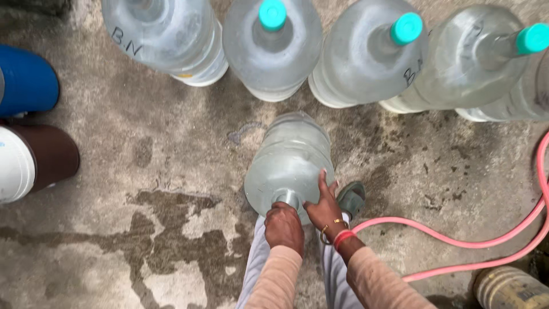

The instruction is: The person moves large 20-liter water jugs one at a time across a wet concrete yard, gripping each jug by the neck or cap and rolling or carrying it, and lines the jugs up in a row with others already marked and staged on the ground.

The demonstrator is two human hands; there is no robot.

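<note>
The left hand [283, 227] is curling closed around the open neck [287, 198] of a large clear water jug [290, 159], which is standing on the wet concrete floor [143, 171] just ahead of the person's legs. The right hand [326, 207] is resting beside it, fingers spread and pressing flat against the jug's shoulder, not gripping anything; gold and red bangles [337, 233] are circling that wrist.

Just to the right of the right hand, a grey sandal [351, 197] is showing on the floor. From beside the right wrist, a pink hose [457, 240] is looping away to the right and curving back. Further right and nearer the person, a yellowish drum [509, 288] is lying at the frame's edge.

Well ahead of both hands, a row of similar big jugs is standing: one uncapped [166, 37] at the far left, then three with teal caps [272, 48] [366, 57] [457, 63]. Far to the left of the left hand, a blue container [26, 80] and a brown-and-white one [34, 163] are sitting at the edge.
</note>
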